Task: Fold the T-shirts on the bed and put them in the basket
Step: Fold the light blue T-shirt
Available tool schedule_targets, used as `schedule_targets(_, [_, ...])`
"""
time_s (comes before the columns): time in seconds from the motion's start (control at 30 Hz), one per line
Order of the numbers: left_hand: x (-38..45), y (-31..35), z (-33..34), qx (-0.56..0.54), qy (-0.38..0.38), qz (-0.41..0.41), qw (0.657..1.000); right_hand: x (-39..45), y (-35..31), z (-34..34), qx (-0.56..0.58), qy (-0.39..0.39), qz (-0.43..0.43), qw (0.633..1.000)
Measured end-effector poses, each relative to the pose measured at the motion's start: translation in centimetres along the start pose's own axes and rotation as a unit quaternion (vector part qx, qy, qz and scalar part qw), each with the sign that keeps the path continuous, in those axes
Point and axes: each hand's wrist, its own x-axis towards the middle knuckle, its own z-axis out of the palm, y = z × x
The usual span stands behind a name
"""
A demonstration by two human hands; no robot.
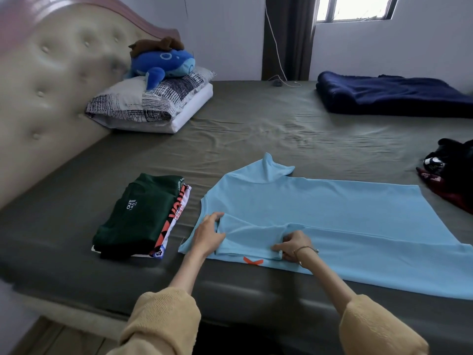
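A light blue T-shirt [332,221] lies spread flat on the bed near the front edge, its near sleeve folded in over the body. My left hand [208,233] rests on the shirt at the shoulder by the collar, its thumb tucked at the fold. My right hand [294,245] pinches the edge of the folded sleeve. To the left lies a stack of folded T-shirts [143,216] with a dark green one on top. A heap of unfolded dark and red clothes [450,172] sits at the right edge. No basket is in view.
The bed [256,134] has a grey-green sheet and a padded headboard [51,85] at left. Pillows [151,103] with a blue plush toy [163,65] lie at the back left. A folded navy blanket [394,96] lies at the back right.
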Motion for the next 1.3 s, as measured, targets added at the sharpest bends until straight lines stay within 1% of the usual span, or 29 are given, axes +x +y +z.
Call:
schedule_targets(0.07, [-0.4, 0.9, 0.1, 0.084, 0.010, 0.005, 0.996, -0.3, 0.2, -0.2, -0.047, 0.043, -0.026, 0.998])
schedule_targets(0.13, [-0.6, 1.8, 0.2, 0.175, 0.038, 0.029, 0.983, -0.5, 0.4, -0.2, -0.064, 0.083, -0.053, 0.993])
schedule_targets(0.2, [-0.7, 2.8, 0.7, 0.215, 0.076, 0.055, 0.972, -0.6, 0.5, -0.2, -0.075, 0.115, -0.065, 0.988])
schedule_targets(0.27, [-0.4, 3.8, 1.4, 0.213, 0.080, 0.070, 0.971, -0.2, 0.7, -0.5, -0.067, 0.135, -0.062, 0.987])
schedule_targets(0.43, [0.9, 7.1, 3.5, 0.177, 0.047, 0.109, 0.977, 1.4, 2.4, -3.9, -0.052, 0.176, -0.062, 0.981])
schedule_targets(0.57, [3.2, 10.9, 5.9, 0.164, 0.007, 0.139, 0.977, 4.1, 5.6, -8.8, -0.079, 0.226, -0.043, 0.970])
schedule_targets(0.67, [5.3, 13.8, 8.4, 0.174, -0.033, 0.150, 0.973, 6.0, 8.3, -12.8, -0.105, 0.251, -0.017, 0.962])
schedule_targets(0.73, [7.0, 15.8, 10.1, 0.192, -0.057, 0.163, 0.966, 7.5, 10.2, -15.4, -0.127, 0.256, -0.003, 0.958])
schedule_targets(0.83, [9.6, 17.7, 12.0, 0.227, -0.081, 0.177, 0.954, 9.5, 12.1, -18.4, -0.198, 0.229, 0.000, 0.953])
schedule_targets(0.9, [11.4, 18.4, 13.4, 0.269, -0.100, 0.181, 0.941, 11.4, 13.1, -20.2, -0.242, 0.196, -0.009, 0.950])
schedule_targets(1.03, [14.6, 19.5, 15.5, 0.361, -0.119, 0.175, 0.908, 15.3, 14.2, -23.3, -0.280, 0.136, -0.035, 0.950])
schedule_targets(1.1, [15.8, 19.9, 16.2, 0.380, -0.120, 0.161, 0.903, 17.2, 14.2, -24.5, -0.297, 0.115, -0.042, 0.947])
schedule_targets(1.2, [16.6, 19.7, 16.7, 0.364, -0.103, 0.159, 0.912, 18.6, 14.1, -25.2, -0.283, 0.090, -0.040, 0.954])
schedule_targets(1.3, [17.0, 19.4, 16.1, 0.374, -0.058, 0.175, 0.909, 18.9, 14.1, -25.3, -0.254, 0.123, -0.071, 0.957])
